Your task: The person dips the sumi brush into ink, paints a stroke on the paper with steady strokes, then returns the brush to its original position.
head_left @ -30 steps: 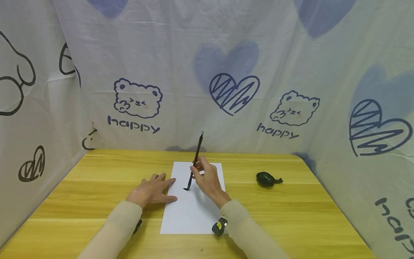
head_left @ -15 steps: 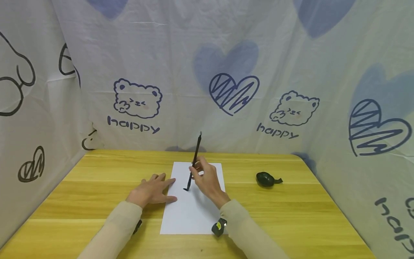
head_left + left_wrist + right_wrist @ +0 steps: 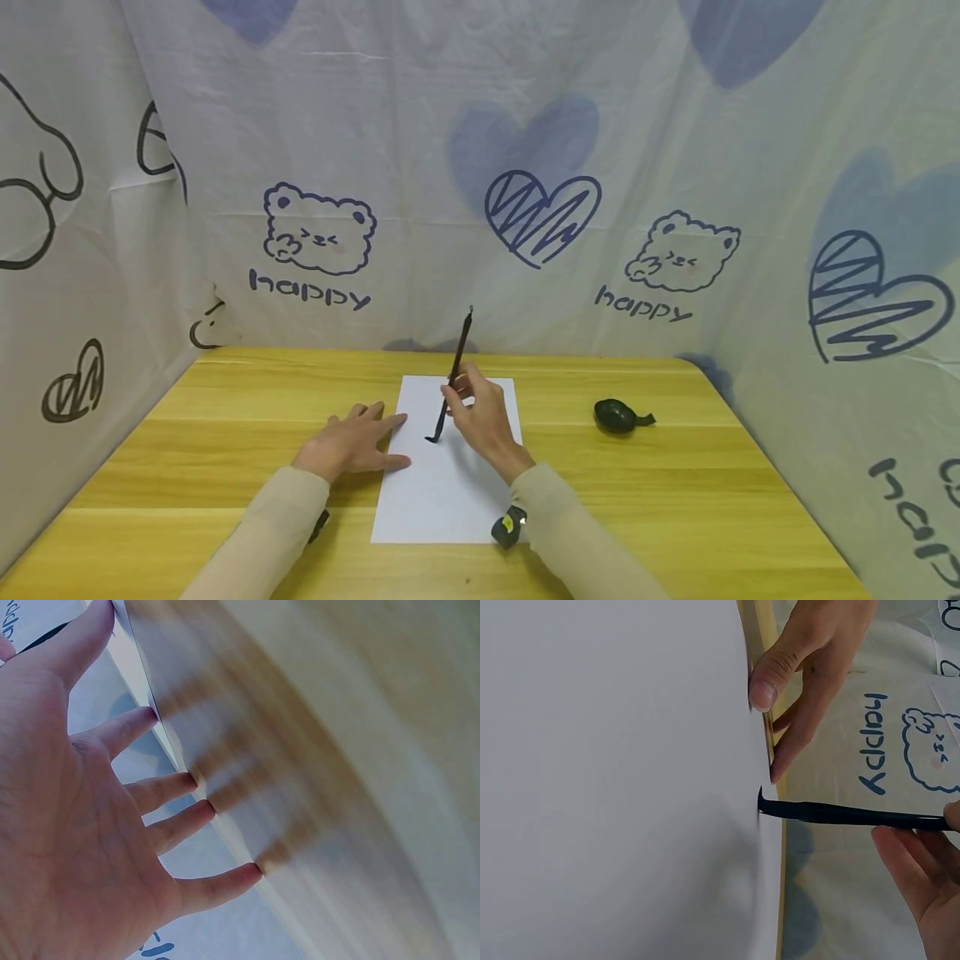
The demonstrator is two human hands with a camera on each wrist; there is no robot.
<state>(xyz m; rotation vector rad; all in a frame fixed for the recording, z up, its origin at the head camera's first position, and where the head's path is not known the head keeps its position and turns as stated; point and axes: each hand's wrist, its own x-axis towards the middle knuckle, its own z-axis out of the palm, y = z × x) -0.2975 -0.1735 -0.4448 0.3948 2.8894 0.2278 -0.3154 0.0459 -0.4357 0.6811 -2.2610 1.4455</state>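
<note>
Printed cloth with bears and hearts walls a yellow wooden counter [image 3: 225, 467]; a white paper sheet [image 3: 450, 500] lies at its middle; the left hand [image 3: 348, 442] rests flat, fingers straight, on the sheet's left edge; the right hand [image 3: 480, 417] pinches a black brush [image 3: 453, 375], tip touching the paper; a dark green object [image 3: 618, 414] sits well apart to the right.

From the head we look forward and down over the table [image 3: 675, 500]. Our wrist views sit close, sharing the white paper [image 3: 615, 780] with it.
</note>
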